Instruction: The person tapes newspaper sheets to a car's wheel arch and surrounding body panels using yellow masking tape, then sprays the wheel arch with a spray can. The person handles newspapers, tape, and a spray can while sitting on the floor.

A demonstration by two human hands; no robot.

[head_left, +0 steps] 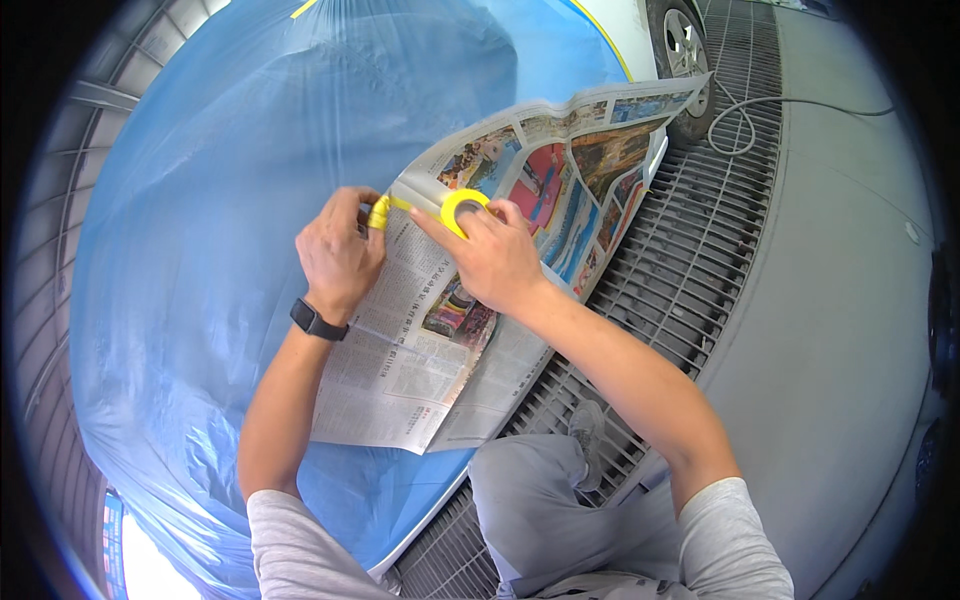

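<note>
Sheeting (200,260), blue, translucent and wrinkled, fills the left and covers a rounded body. Left hand (342,250), dark watch (318,320) at its wrist, is over the newspaper's left edge: digits drawn in narrow, gripping one end of the yellow tape strip (398,203) at the fingertips. Strip short, bright, bunched at that end; runs rightward and slightly down toward the right index fingertip.

Newspaper (410,340) lies over the sheeting's right side. Long axis slants from lower left, near the person, to upper right, away. Lower-left part greyish white, dense print, one colour photo; upper-right part crowded with colour pictures, its edge wavy. Lower margin shows overlapping layers.

Tape roll (450,213) above the newspaper, a bright yellow ring, open centre facing the camera. Right hand (497,255) closed around its right side, index finger extended leftward.

Farther right: floor grating (690,230), car wheel (688,50) at top, dark hose (790,100) looped beside it.
</note>
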